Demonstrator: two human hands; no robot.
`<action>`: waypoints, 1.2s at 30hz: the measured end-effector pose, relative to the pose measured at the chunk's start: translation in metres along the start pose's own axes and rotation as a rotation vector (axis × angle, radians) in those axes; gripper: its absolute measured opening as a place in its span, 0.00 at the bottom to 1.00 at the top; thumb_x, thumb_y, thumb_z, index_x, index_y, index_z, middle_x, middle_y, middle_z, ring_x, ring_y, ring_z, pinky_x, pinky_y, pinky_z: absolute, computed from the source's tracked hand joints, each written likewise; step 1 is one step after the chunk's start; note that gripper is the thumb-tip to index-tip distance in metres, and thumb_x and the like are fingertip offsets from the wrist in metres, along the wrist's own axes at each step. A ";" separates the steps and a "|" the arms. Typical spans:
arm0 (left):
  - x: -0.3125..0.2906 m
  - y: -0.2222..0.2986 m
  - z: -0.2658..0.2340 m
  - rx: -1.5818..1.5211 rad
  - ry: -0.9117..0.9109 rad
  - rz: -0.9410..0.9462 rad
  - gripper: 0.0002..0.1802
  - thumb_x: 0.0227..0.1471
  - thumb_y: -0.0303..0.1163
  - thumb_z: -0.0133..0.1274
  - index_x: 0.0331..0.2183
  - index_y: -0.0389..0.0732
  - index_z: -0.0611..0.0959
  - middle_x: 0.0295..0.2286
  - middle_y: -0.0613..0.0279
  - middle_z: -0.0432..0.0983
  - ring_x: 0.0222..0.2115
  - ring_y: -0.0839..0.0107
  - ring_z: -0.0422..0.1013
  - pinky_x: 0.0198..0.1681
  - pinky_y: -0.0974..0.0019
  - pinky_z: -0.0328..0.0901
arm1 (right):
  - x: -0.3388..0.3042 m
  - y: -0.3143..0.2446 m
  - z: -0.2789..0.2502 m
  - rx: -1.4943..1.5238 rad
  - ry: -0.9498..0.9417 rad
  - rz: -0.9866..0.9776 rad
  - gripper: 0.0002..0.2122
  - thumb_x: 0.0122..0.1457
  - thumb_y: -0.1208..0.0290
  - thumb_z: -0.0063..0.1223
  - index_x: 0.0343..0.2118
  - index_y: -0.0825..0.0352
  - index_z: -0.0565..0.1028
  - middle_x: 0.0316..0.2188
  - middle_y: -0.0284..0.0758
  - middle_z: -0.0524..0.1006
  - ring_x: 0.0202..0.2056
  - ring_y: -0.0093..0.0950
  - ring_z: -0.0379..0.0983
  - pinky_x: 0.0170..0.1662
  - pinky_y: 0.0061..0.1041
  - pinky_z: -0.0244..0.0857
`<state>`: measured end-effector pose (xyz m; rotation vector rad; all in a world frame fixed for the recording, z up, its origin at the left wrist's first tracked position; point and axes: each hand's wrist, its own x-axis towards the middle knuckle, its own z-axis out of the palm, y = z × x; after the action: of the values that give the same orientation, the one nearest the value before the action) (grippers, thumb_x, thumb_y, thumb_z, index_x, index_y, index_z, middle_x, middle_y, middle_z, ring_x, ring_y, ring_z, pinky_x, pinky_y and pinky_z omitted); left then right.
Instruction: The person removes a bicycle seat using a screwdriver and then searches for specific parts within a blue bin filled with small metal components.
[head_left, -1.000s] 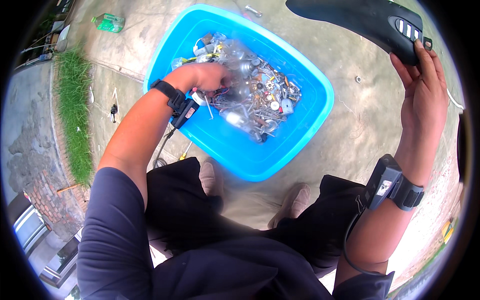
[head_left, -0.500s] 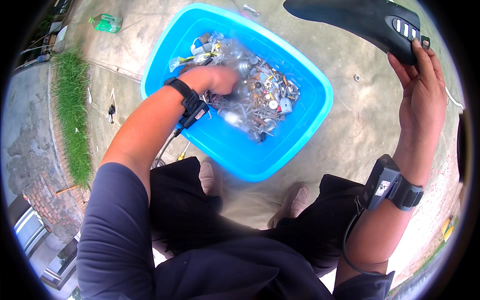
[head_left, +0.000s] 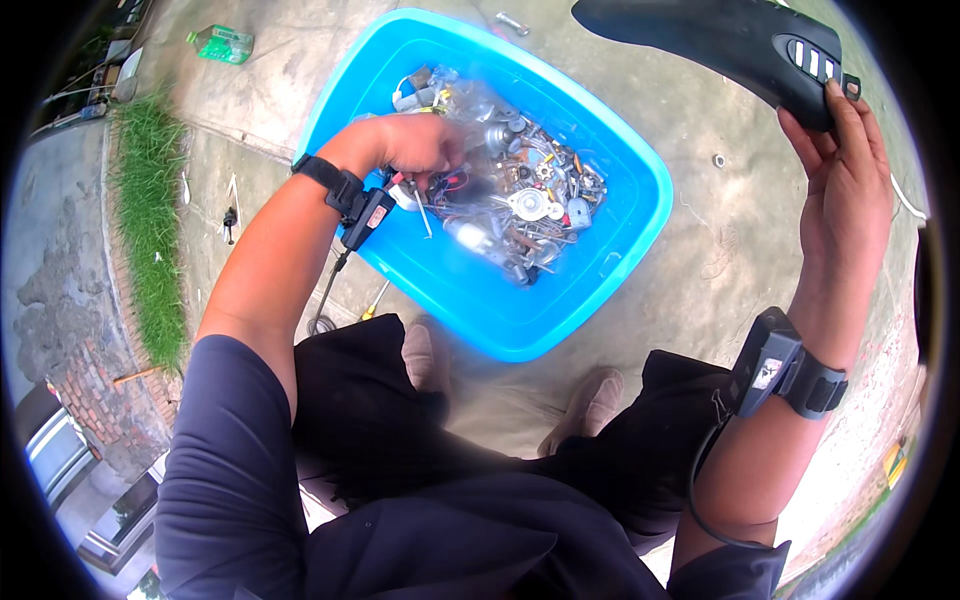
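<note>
A blue plastic tub (head_left: 520, 335) holds a heap of small hardware (head_left: 545, 165): screws, metal bits, clear plastic bags and a round white part (head_left: 530, 204). My left hand (head_left: 418, 145) is in the tub over the heap's left side, fingers curled downward. Red and white pieces show under it, but its fingertips are hidden. At the upper right, my right hand (head_left: 848, 165) grips one end of a long, curved black plastic mudguard (head_left: 690, 45) with pale slots, thumb and fingers around that end.
A green-labelled bottle (head_left: 222, 44) lies on the concrete at the upper left, near a strip of grass (head_left: 150, 240). A bolt (head_left: 512, 23) lies beyond the tub, and a nut (head_left: 719, 160) to its right. My shoes (head_left: 585, 410) are close to the tub's near side.
My left hand has shifted a little left within the tub, uncovering the round white part and red pieces. My right hand and the mudguard have stayed nearly still.
</note>
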<state>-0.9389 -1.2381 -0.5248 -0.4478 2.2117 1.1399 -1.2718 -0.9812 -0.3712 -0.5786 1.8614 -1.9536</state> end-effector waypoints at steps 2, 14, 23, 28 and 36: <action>0.000 -0.005 0.006 0.075 0.005 -0.011 0.19 0.51 0.24 0.49 0.46 0.34 0.80 0.33 0.54 0.80 0.26 0.70 0.80 0.24 0.64 0.70 | 0.000 0.001 0.001 0.003 -0.005 -0.002 0.12 0.64 0.72 0.54 0.45 0.76 0.73 0.40 0.42 0.76 0.41 0.30 0.79 0.46 0.26 0.80; 0.002 0.018 0.031 0.079 -0.136 -0.096 0.23 0.54 0.27 0.50 0.52 0.32 0.72 0.40 0.53 0.80 0.30 0.67 0.81 0.27 0.64 0.72 | 0.000 0.000 0.007 -0.016 -0.011 -0.006 0.14 0.64 0.71 0.55 0.47 0.77 0.73 0.40 0.42 0.77 0.41 0.31 0.79 0.45 0.25 0.80; -0.001 0.054 -0.014 -0.768 -0.041 0.006 0.22 0.56 0.26 0.51 0.53 0.33 0.73 0.49 0.55 0.77 0.31 0.70 0.80 0.29 0.71 0.70 | 0.000 0.001 0.002 -0.021 -0.025 -0.007 0.13 0.64 0.73 0.54 0.46 0.77 0.72 0.41 0.43 0.75 0.42 0.31 0.79 0.45 0.26 0.80; -0.006 0.048 -0.018 -0.759 -0.032 0.023 0.21 0.57 0.26 0.51 0.54 0.37 0.75 0.49 0.60 0.78 0.30 0.73 0.79 0.29 0.73 0.69 | 0.002 0.003 0.003 -0.013 -0.030 -0.028 0.13 0.64 0.73 0.54 0.46 0.77 0.72 0.41 0.42 0.75 0.42 0.31 0.79 0.45 0.26 0.80; -0.022 0.075 -0.026 -0.719 -0.051 0.141 0.21 0.56 0.29 0.53 0.53 0.38 0.77 0.50 0.61 0.77 0.31 0.74 0.79 0.30 0.73 0.69 | 0.002 0.005 0.009 -0.008 -0.051 -0.004 0.12 0.64 0.72 0.54 0.45 0.76 0.72 0.40 0.42 0.76 0.41 0.31 0.80 0.45 0.24 0.80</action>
<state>-0.9717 -1.2158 -0.4525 -0.5427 1.7519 1.9956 -1.2692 -0.9901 -0.3754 -0.6291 1.8393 -1.9171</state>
